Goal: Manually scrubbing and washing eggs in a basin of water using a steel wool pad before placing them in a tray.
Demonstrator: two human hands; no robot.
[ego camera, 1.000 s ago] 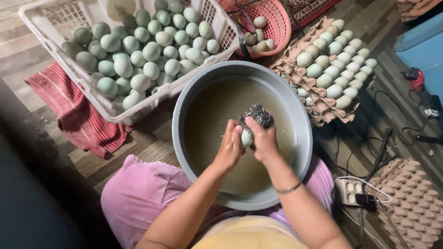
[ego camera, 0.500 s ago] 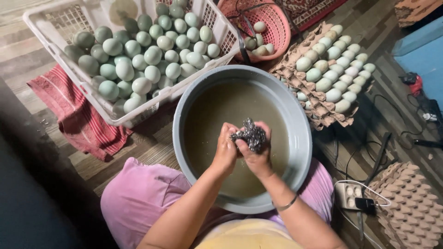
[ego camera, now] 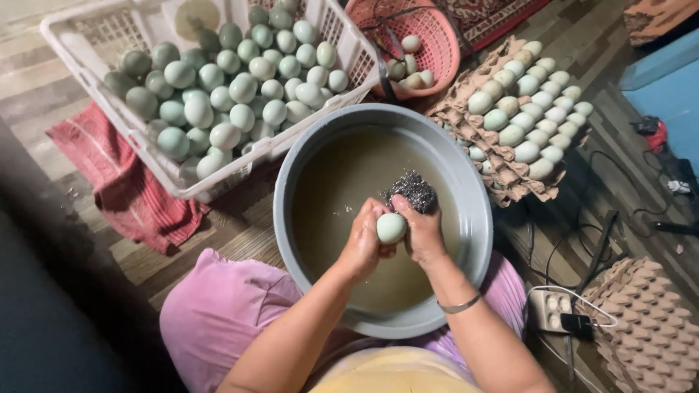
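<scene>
We see a white plastic crate (ego camera: pixel 342 33) upper left, sitting on a red striped towel (ego camera: pixel 127 193). It is the biggest container here and is piled with pale green eggs (ego camera: pixel 226 94), several layers deep; a round pale lid-like disc lies at its far end.

Next, the grey round basin (ego camera: pixel 477 218) in the centre, in front of our knees. It holds murky brown water (ego camera: pixel 342 182), filled well up the wall. The crate's near corner touches or overlaps the basin rim; we cannot tell which.

To the right of the basin is a stack of brown cardboard egg trays (ego camera: pixel 510 178). The top tray is filled with rows of pale, cleaner-looking eggs (ego camera: pixel 528 102). A second stack of cardboard trays (ego camera: pixel 648 320) sits lower right.

Behind the basin is a pink plastic basket (ego camera: pixel 437 36) with a handful of eggs in it.

A white power strip (ego camera: pixel 553 306) with a black plug and cables lies on the wooden floor, right of the basin.

Both hands are over the water. The left hand (ego camera: pixel 360 244) has its fingers curled round one pale egg (ego camera: pixel 391 228), gripping it from the left, above the water surface. The right hand (ego camera: pixel 422 233) is clenched on a steel wool scourer (ego camera: pixel 415 191), which is pressed against the egg's far side. There is a thin metal bangle on the right wrist.
</scene>
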